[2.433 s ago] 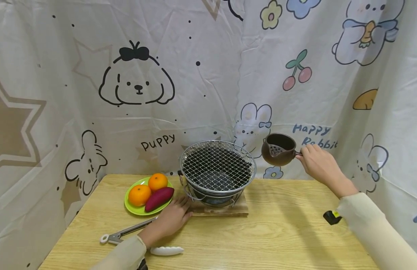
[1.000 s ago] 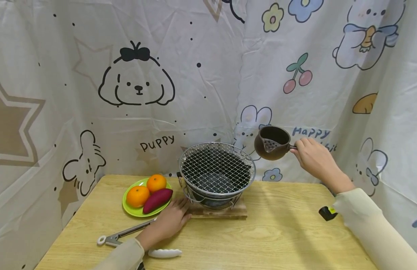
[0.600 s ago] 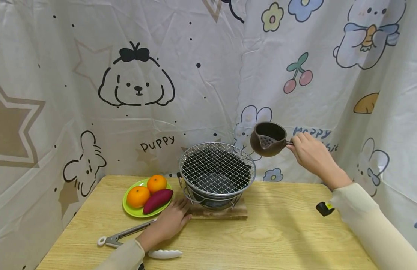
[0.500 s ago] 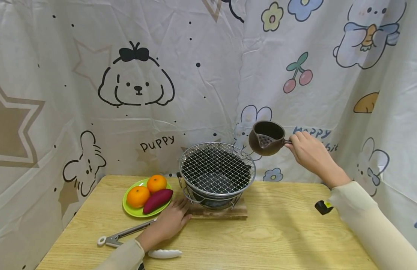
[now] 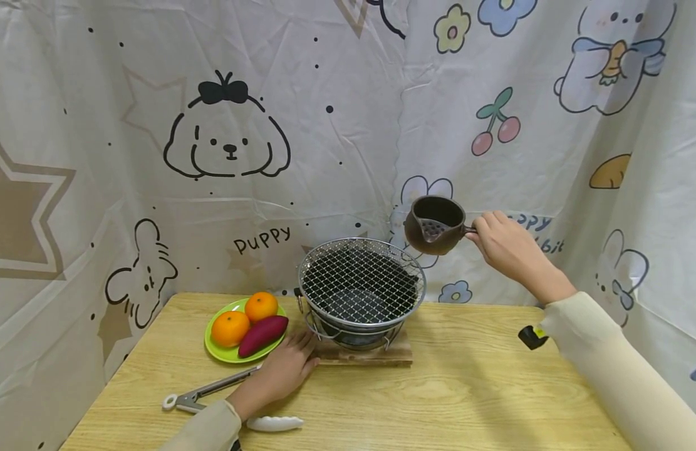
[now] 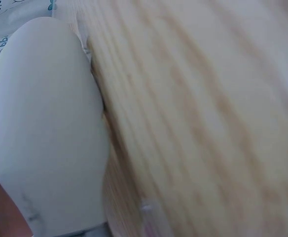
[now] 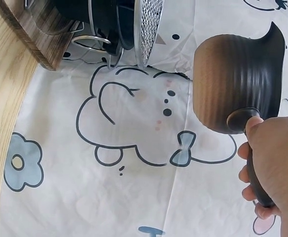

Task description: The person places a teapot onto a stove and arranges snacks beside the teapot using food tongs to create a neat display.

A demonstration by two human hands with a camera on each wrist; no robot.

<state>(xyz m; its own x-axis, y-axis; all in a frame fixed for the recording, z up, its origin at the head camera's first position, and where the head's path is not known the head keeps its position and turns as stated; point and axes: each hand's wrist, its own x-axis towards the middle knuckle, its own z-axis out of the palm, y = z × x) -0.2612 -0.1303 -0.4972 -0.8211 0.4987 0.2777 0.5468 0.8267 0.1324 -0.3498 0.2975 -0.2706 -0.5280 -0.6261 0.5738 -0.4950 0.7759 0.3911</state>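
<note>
My right hand [image 5: 502, 244] grips the handle of a brown side-handled teapot [image 5: 435, 232], raised above the right side of the grill. No lid is on it, and strainer holes show behind its spout. In the right wrist view, fingers curl round the dark teapot handle [image 7: 256, 173]. A round grill [image 5: 361, 294] with a wire mesh top stands on a wooden board [image 5: 370, 357]. My left hand [image 5: 285, 363] rests palm down by the board's left end, fingers extended. Below the left forearm lie tongs [image 5: 223, 382]; their white grip [image 6: 50, 123] fills the left wrist view's left side.
Left of the grill is a green plate [image 5: 217, 352] with two oranges [image 5: 231, 329] and a purple sweet potato [image 5: 263, 336]. The tongs' other white grip [image 5: 275, 424] lies near the table front. A patterned curtain [image 5: 336, 138] hangs behind the table [image 5: 455, 388].
My right hand has carried the teapot leftward and up, closer to the grill's right rim. The left hand, grill, plate and tongs have stayed in place.
</note>
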